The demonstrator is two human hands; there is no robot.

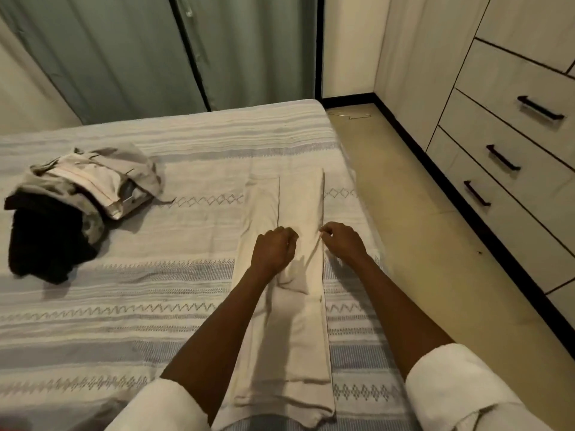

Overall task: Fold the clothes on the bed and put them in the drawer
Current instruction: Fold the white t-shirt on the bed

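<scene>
Cream garment (289, 275), folded lengthwise into a long narrow strip, lies flat on the striped bedspread (124, 321) near the bed's right edge, running from 6 o'clock toward 12 o'clock. My left hand (273, 248) rests on the strip at about its middle, fingers curled down onto the cloth; whether they pinch a fold I cannot tell. My right hand (342, 242) sits just beside it at 3 o'clock, thumb and fingers pinching the garment's right edge. Both white sleeves are rolled up at 6 o'clock. At 9 o'clock, well apart, a heap of unfolded clothes: beige trousers (99, 178) partly over a black garment (46, 244). At 2 to 3 o'clock, across a strip of floor, stand closed drawers (497, 163) with dark handles. Green curtains (155, 51) hang at 12 o'clock.
</scene>
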